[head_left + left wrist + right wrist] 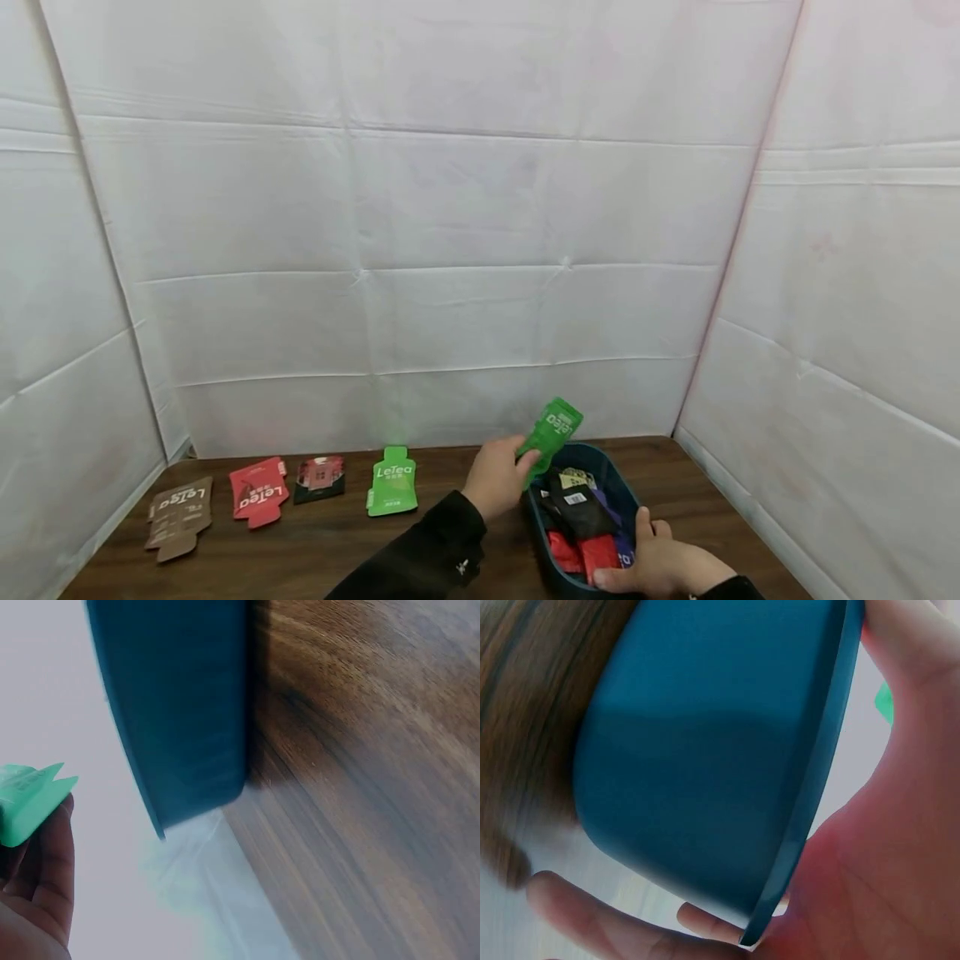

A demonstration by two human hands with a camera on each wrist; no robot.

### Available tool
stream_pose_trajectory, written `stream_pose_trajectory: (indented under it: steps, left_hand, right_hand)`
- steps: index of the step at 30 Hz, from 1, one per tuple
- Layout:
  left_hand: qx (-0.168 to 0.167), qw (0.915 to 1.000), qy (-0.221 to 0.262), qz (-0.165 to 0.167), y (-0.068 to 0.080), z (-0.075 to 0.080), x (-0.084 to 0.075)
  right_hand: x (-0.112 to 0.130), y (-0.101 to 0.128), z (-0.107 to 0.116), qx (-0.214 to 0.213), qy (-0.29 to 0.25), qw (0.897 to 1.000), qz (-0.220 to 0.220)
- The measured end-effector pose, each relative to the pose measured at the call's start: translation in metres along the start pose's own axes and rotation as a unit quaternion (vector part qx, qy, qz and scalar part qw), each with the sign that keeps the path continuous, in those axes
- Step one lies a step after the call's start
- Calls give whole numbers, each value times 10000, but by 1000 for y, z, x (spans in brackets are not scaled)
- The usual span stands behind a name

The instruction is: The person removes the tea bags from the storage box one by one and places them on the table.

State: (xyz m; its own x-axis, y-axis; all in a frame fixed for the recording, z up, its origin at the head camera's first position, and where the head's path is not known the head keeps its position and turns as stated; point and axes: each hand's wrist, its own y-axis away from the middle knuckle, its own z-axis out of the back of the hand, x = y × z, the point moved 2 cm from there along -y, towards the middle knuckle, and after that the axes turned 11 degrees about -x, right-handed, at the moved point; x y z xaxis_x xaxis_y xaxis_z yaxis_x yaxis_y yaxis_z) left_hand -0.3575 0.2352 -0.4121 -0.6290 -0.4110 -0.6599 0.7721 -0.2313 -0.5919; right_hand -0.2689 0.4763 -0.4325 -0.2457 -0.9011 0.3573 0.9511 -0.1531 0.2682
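My left hand (495, 481) pinches a green LeTea packet (556, 426) above the far left rim of a dark blue plastic bin (537, 542). Two green edges (41, 796) show in the left wrist view; I cannot tell whether that is one packet or two. My right hand (662, 560) grips the bin's near right side, thumb over the rim and fingers along the outer wall (697, 757). Inside the bin lie a black packet (583, 510), red packets (597, 553), a purple packet (624, 546) and a yellowish one (576, 478), partly covering one another.
Along the wooden table (315, 550), left of the bin, lie brown packets (180, 512), red packets (258, 490), a dark red-and-black packet (320, 478) and a green LeTea packet (393, 482). White sheeting (450, 317) encloses the table's back and sides.
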Motion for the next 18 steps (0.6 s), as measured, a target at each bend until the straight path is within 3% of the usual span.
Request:
stream_pose_trajectory:
  steps: [3, 8, 13, 18]
  left_hand:
    - [-187, 9978, 416, 480, 0, 11, 6]
    - [-534, 9908, 586, 1093, 0, 25, 23]
    - [-816, 9816, 332, 1694, 7, 33, 44]
    - [-864, 9704, -247, 2240, 15, 37, 66]
  right_hand:
    - [-4, -3, 1, 25, -29, 9999, -130]
    - [-8, -6, 5, -6, 31, 9998, -209]
    - [-12, -6, 8, -6, 167, 9995, -252]
    - [-11, -7, 9, -33, 242, 9991, -345]
